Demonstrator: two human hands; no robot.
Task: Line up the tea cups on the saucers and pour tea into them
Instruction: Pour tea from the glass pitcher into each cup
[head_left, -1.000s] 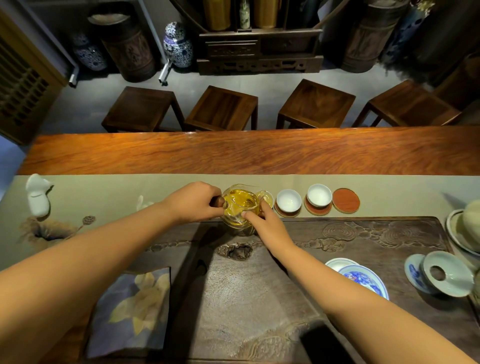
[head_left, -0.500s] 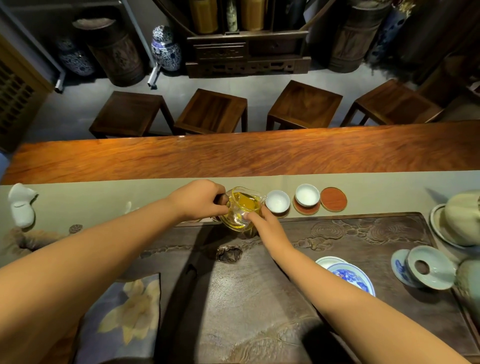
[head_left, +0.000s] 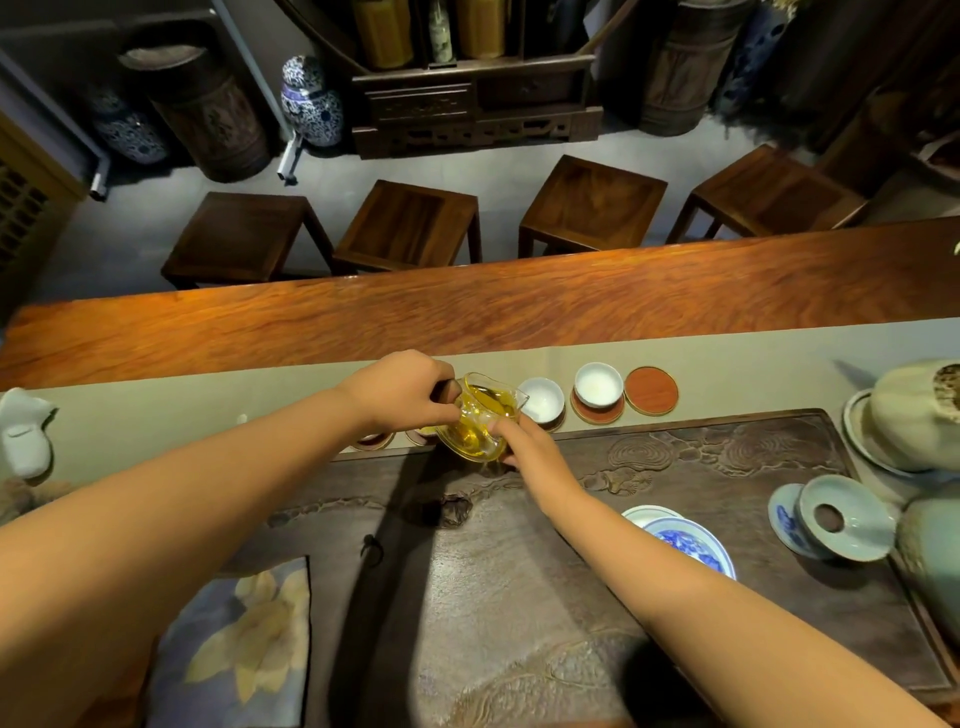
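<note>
A glass pitcher of yellow tea is tilted with its spout toward a white cup on a saucer. My left hand grips the pitcher's handle. My right hand steadies its lower side with the fingertips. A second white cup sits on a red saucer further right. One bare red saucer lies beyond it. Two more saucers lie partly hidden under my left wrist, one with tea-coloured contents; I cannot tell more.
A carved dark tea tray fills the near table. A blue-patterned bowl, a celadon strainer and pale green vessels stand on the right. A floral cloth lies at near left, a white figure at far left.
The pitcher has tilted further to the right, its spout now close over the nearest white cup. Both hands stay on it. The camera view shifted slightly.
</note>
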